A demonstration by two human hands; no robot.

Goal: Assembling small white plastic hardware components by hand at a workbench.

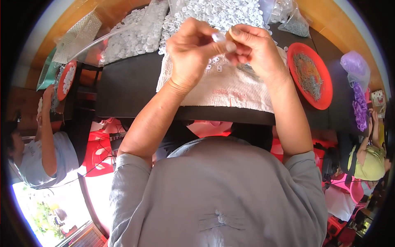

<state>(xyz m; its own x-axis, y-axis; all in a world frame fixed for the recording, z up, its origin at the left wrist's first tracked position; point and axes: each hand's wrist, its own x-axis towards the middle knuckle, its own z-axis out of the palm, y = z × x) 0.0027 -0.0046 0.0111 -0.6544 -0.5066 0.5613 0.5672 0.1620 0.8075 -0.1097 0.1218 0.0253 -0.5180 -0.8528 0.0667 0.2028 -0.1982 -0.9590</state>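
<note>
My left hand point(191, 51) is raised over the table with thumb and fingers pinched around a small white plastic piece point(218, 37). Close beside it, my right hand point(259, 51) has its thumb and fingers drawn together; motion blur hides what they hold, if anything. Beneath both hands spreads a pale towel point(222, 92) with reddish marks. A few small white pieces with holes point(219, 68) lie on it. Beyond my hands rises a large heap of similar white pieces point(222, 14).
A red dish point(328, 92) of thin grey and orange bits stands right of the towel. Clear bags with white pieces point(133, 39) lie at the back left, near a white basket point(80, 35). Purple bundles point(359, 105) sit far right. Other people work at both sides.
</note>
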